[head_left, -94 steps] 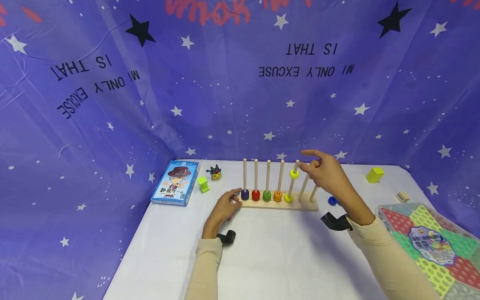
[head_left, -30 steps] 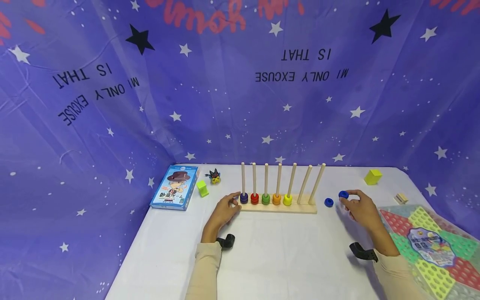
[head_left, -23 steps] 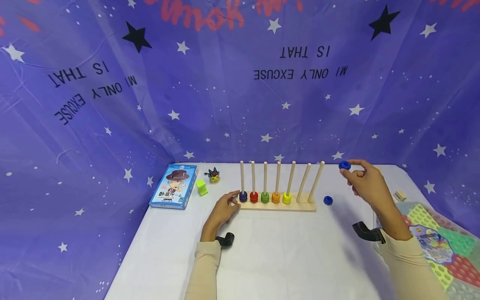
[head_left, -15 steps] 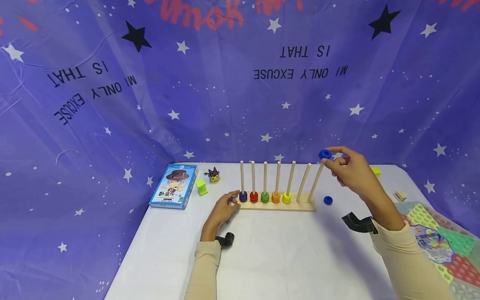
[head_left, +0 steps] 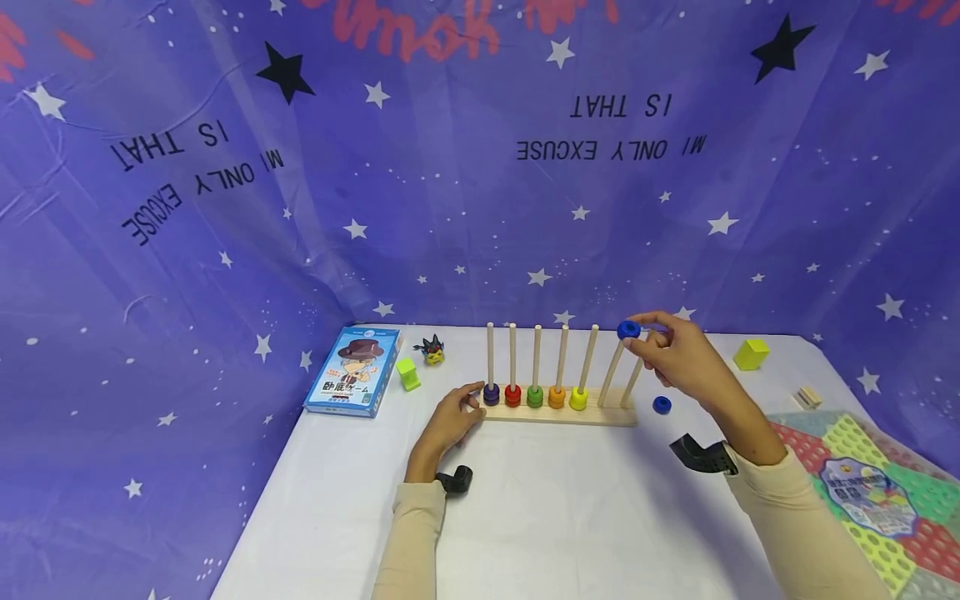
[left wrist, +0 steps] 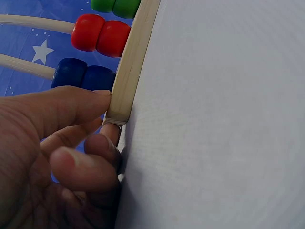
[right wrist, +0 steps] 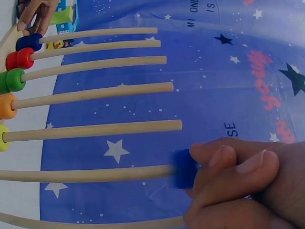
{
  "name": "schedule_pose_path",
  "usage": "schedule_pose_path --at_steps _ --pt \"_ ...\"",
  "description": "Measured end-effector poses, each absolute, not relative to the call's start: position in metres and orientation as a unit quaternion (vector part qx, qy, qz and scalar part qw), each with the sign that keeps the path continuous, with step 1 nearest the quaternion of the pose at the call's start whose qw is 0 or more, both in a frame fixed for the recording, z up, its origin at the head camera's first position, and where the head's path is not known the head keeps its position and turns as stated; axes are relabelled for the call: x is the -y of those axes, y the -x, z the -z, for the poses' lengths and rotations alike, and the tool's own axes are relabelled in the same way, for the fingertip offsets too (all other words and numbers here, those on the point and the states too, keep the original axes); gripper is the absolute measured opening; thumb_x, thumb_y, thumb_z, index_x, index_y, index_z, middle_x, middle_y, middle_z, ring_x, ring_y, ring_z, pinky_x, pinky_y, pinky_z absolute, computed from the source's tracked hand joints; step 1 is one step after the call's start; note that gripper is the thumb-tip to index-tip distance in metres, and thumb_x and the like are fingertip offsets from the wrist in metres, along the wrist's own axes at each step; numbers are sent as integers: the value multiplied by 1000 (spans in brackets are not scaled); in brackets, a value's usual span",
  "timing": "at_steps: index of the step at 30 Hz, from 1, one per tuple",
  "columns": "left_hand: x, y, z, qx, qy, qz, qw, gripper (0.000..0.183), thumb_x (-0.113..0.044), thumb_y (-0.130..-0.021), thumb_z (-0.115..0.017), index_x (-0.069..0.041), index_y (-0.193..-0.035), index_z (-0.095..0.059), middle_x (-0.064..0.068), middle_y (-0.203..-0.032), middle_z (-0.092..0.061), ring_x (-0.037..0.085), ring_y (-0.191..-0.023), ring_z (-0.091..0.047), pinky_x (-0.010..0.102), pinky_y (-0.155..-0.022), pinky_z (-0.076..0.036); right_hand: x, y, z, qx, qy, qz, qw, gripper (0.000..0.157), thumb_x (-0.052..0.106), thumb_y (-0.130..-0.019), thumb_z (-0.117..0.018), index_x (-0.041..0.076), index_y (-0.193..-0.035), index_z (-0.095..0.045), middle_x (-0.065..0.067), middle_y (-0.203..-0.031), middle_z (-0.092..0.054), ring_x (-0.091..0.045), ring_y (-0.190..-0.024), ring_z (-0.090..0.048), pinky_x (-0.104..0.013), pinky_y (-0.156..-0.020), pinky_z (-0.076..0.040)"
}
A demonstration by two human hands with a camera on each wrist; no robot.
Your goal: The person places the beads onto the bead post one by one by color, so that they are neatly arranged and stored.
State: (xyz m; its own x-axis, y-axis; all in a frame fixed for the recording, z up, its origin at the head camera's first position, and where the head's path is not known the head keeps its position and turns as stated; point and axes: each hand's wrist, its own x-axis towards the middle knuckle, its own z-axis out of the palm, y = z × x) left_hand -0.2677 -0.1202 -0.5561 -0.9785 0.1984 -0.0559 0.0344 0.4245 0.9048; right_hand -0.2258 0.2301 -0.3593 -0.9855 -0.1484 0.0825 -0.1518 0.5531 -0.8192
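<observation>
A wooden peg rack (head_left: 558, 415) stands on the white table with a row of upright pegs. Purple-blue, red, green, orange and yellow beads sit at the bottom of the pegs from the left; the two rightmost pegs carry none. At the rack's left end my left hand (head_left: 448, 419) pinches the base, thumb beside the dark blue beads (left wrist: 83, 75) in the left wrist view. My right hand (head_left: 693, 358) pinches a blue bead (head_left: 628, 330) at the top of the second peg from the right. In the right wrist view this bead (right wrist: 184, 169) meets the peg's tip, blurred.
A second blue bead (head_left: 662, 405) lies right of the rack. Further right are a yellow-green block (head_left: 751, 354), a small wooden piece (head_left: 807, 397) and a colourful game board (head_left: 870, 492). To the left are a blue box (head_left: 354, 371), a green block (head_left: 408, 374) and a small figure (head_left: 432, 349).
My right hand let the yellow bead go onto its peg, picked up a blue bead from the table and carried it left to the second peg from the right. The left hand stayed put.
</observation>
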Motion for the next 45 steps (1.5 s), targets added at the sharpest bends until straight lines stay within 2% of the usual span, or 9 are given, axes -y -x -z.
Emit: schedule_pose_path --at_steps 8,14,19,24,29,40,45 --pt "120 267 554 -836 -68 -537 86 53 -8 -87 -65 -15 -137 -52 6 -99 -53 8 -41 -39 22 -33 -38 -247 218 365 875 -40 -480 41 61 44 -90 -63 17 -140 -42 -8 -64 -50 -16 -44 -42 -31 -36 -38" --pt "121 266 553 -835 -68 -539 83 53 -7 -86 -65 -16 -137 -52 6 -99 -53 8 -42 -38 22 -33 -38 -274 218 396 855 19 -516 54 64 43 -91 -61 12 -142 -38 -2 -61 -51 -11 -44 -43 -26 -36 -39" --pt "120 267 554 -840 -65 -533 85 53 -9 -87 -66 -17 -137 -52 5 -99 -53 8 -42 -39 21 -34 -37 -302 223 453 851 78 -520 13 68 45 -91 -61 7 -141 -36 3 -61 -53 -6 -45 -43 -22 -37 -41" --pt "120 266 555 -844 -67 -526 82 54 -8 -86 -66 -17 -137 -52 5 -98 -54 8 -43 -39 21 -34 -37 -319 224 509 860 79 -502 -51 65 38 -94 -59 3 -142 -34 -5 -67 -56 -7 -45 -44 -23 -39 -41" --pt "120 266 554 -844 -69 -526 80 53 -9 -87 -66 -17 -138 -52 5 -99 -54 9 -43 -39 22 -34 -39 -319 226 537 871 87 -477 -81 58 32 -93 -60 4 -139 -37 -4 -69 -57 -8 -46 -45 -24 -42 -44" --pt "121 266 553 -841 -63 -532 75 52 -10 -87 -66 -18 -137 -53 5 -99 -53 9 -45 -39 23 -33 -40 -308 228 541 882 90 -459 -60 56 34 -92 -62 2 -133 -41 -3 -66 -58 -11 -46 -47 -25 -41 -43" --pt "120 266 553 -838 -66 -535 83 52 -10 -87 -65 -18 -137 -53 6 -99 -53 8 -44 -39 22 -34 -39 -308 224 513 896 64 -438 -19 54 38 -94 -59 0 -129 -43 -7 -66 -60 -13 -44 -48 -28 -40 -42"
